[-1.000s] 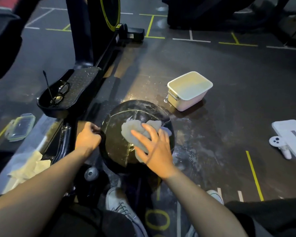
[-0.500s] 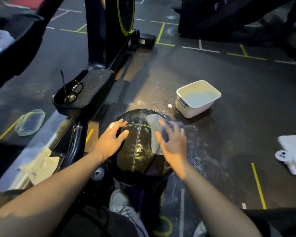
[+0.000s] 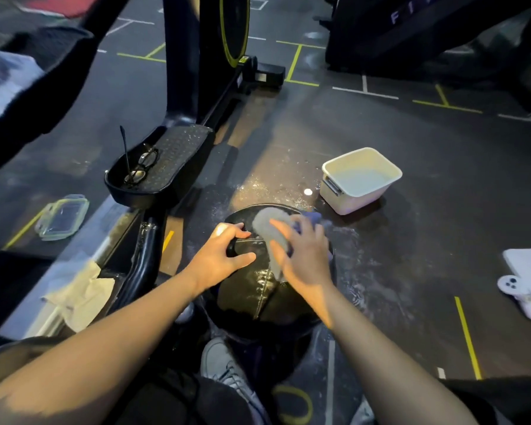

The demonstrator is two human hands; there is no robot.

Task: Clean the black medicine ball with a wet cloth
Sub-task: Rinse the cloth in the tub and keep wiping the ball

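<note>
The black medicine ball sits on the dark gym floor between my feet, its stitched surface shiny and wet. My right hand lies on the top right of the ball and presses a grey wet cloth against it with spread fingers. A bluish part of the cloth shows past my fingertips. My left hand is on the top left of the ball, with fingers and thumb curled round what looks like a grip on its surface.
A white tub of water stands just beyond the ball on the right. To the left an exercise machine's pedal carries a pair of glasses. A glass lid, a yellowish rag and a white controller lie on the floor.
My left hand went from the ball's left side to its top and curled there. My right hand slid the cloth from the middle toward the far upper part of the ball.
</note>
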